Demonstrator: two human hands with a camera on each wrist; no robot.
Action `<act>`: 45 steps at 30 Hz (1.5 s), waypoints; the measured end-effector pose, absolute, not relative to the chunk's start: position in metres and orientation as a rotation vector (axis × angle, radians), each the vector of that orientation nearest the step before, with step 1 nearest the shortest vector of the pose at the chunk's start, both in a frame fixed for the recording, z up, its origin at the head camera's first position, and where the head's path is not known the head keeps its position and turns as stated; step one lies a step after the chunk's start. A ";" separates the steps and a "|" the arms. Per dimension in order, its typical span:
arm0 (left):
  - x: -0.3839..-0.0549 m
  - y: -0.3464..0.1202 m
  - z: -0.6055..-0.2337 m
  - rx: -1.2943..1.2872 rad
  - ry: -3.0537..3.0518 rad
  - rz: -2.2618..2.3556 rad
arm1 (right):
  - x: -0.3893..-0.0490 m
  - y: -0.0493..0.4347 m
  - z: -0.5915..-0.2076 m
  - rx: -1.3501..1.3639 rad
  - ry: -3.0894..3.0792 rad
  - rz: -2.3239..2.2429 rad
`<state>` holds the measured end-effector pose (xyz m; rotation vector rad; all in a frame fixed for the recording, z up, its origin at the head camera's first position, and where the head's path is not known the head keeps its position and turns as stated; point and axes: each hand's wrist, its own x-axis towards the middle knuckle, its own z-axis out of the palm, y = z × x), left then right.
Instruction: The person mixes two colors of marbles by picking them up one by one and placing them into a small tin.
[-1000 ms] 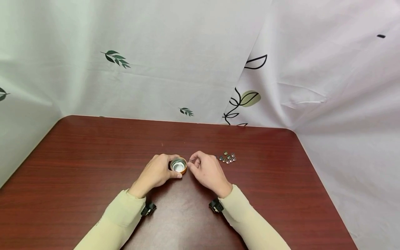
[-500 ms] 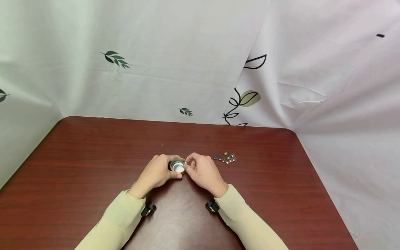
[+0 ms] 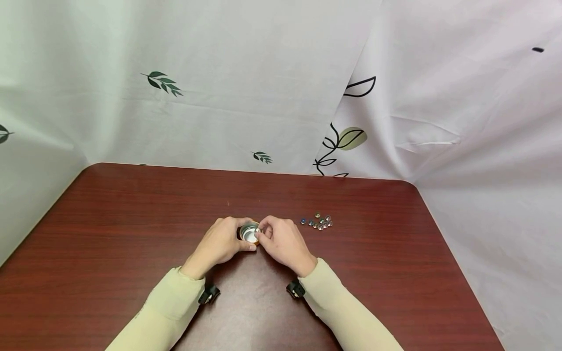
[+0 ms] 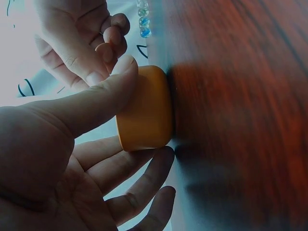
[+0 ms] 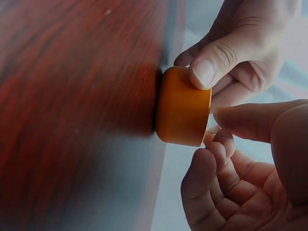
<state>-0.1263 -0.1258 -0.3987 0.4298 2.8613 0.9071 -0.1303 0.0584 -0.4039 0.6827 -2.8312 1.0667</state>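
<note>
My left hand (image 3: 221,239) grips a small round orange tin (image 5: 182,108) with a silvery inside, thumb on one side and fingers on the other. The tin stands upright on the table. My right hand (image 3: 284,243) is at the tin's right rim, thumb and fingertips together over its mouth. A tiny pale, shiny thing shows between those fingertips in the head view, seemingly a glass marble; the fingers mostly hide it. To the right lie several clear glass marbles (image 3: 322,221), some with blue or green inside.
The reddish-brown wooden table (image 3: 145,214) reaches back to a white leaf-patterned curtain (image 3: 246,97). A blue marble (image 3: 303,221) lies at the left end of the marble group, nearest my right hand. Black wrist cameras (image 3: 209,294) sit below both hands.
My right hand has moved a little left, from beside the tin to over its rim, with the small pale thing between its fingertips. The left hand and the tin have stayed put.
</note>
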 end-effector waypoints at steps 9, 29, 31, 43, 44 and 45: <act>-0.127 -0.125 -0.399 0.405 2.859 0.898 | -0.130 0.056 -0.405 0.701 -2.832 1.061; -0.127 -0.125 -0.401 0.401 2.858 0.890 | -0.130 0.053 -0.407 0.690 -2.870 1.047; -0.127 -0.125 -0.401 0.399 2.855 0.890 | -0.130 0.053 -0.407 0.689 -2.874 1.042; -0.127 -0.125 -0.400 0.409 2.857 0.893 | -0.131 0.053 -0.406 0.679 -2.887 1.031; -0.127 -0.125 -0.400 0.410 2.856 0.898 | -0.131 0.053 -0.406 0.678 -2.887 1.029; -0.127 -0.125 -0.400 0.411 2.855 0.901 | -0.131 0.053 -0.406 0.679 -2.886 1.028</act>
